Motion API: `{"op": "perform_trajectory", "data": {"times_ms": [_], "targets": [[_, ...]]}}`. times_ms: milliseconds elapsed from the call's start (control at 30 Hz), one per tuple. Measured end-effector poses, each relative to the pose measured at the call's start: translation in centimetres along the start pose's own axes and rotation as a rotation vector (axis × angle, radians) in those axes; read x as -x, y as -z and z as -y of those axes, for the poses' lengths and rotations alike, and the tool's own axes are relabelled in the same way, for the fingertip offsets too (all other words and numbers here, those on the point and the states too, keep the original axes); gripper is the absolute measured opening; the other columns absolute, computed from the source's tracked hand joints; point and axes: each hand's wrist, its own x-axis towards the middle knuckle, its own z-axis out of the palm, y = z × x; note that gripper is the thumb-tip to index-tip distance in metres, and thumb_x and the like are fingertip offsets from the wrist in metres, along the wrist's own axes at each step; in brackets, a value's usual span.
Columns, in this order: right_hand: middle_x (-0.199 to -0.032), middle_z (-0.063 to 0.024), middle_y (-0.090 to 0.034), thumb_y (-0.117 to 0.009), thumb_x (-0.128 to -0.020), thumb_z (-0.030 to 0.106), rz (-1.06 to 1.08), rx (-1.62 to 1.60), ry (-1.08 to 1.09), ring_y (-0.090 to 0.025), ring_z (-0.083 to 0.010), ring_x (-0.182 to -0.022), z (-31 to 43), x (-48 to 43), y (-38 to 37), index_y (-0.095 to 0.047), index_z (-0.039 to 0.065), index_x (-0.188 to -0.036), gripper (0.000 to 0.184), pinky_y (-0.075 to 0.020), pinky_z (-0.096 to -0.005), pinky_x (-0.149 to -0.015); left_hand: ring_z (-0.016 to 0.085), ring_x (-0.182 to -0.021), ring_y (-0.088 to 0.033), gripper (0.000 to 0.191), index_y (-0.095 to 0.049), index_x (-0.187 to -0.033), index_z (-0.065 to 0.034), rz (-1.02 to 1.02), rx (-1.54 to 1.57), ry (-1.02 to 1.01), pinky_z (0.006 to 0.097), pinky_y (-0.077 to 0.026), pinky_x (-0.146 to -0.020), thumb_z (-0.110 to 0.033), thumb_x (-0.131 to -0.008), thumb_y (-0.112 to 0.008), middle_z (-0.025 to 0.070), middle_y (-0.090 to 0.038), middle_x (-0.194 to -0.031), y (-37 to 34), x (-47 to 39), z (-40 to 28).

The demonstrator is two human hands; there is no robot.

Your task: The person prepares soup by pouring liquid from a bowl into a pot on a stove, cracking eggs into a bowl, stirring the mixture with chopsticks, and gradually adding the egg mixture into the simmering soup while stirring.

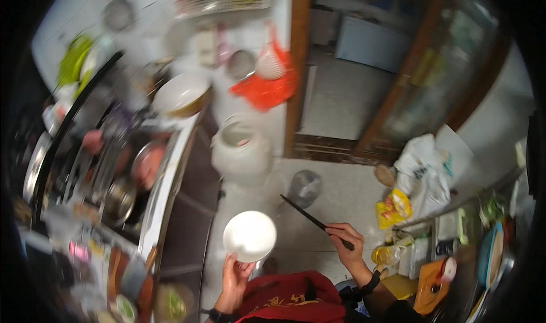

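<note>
My left hand (pixel 235 278) grips the near rim of a white bowl (pixel 249 236), tilted so its pale inside faces the camera; I see no food in it. In my right hand (pixel 347 242) is a pair of dark chopsticks (pixel 305 213), held by the thick end with the tips pointing up and left, right of the bowl and apart from it. Below both hands shows a red apron (pixel 290 297) with yellow writing.
To the left runs a counter (pixel 164 190) with a sink, a metal bowl (pixel 120 201) and a large bowl (pixel 183 95). A white bin (pixel 240 148) stands by the wall, a clear container (pixel 305 188) on the floor. Bags (pixel 422 169) and a cluttered shelf lie right. A doorway opens ahead.
</note>
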Motion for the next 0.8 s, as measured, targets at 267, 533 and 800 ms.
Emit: {"op": "perform_trajectory", "data": {"times_ms": [267,533,800], "targets": [[-0.095,-0.0154,-0.061,-0.054,-0.084,0.0,-0.464,-0.133,-0.298,-0.059,-0.0192,-0.083,-8.2,-0.9,8.8,-0.063,-0.007,-0.092,0.014,-0.0526,-0.0282,-0.069,0.026,-0.106,-0.055,0.043,-0.039,-0.125,-0.0094,0.313,-0.16,0.191,0.0424,-0.047,-0.088,-0.023,-0.086,-0.053,0.01,-0.053,-0.118,-12.1,-11.1,3.2],[-0.09,-0.017,-0.061,-0.054,-0.085,0.004,-0.664,-0.198,-0.352,-0.06,-0.0208,-0.079,-23.7,-7.2,18.9,-0.061,-0.01,-0.088,0.016,-0.0531,-0.0309,-0.066,0.028,-0.118,-0.042,0.061,-0.026,-0.135,-0.0068,0.459,-0.252,0.287,0.0436,-0.036,-0.098,-0.035,-0.086,-0.049,0.0134,-0.042,-0.13,-24.4,-24.1,14.9],[-0.094,-0.0187,-0.062,-0.053,-0.09,0.019,-0.688,-0.505,-0.426,-0.064,-0.0241,-0.073,-32.9,-29.1,31.4,-0.06,-0.01,-0.091,0.029,-0.0528,-0.0336,-0.069,0.031,-0.121,-0.038,0.059,-0.033,-0.133,-0.0065,0.316,-0.201,0.276,0.0431,-0.032,-0.1,-0.041,-0.088,-0.047,0.0108,-0.04,-0.133,-39.4,-34.7,23.6]]}}
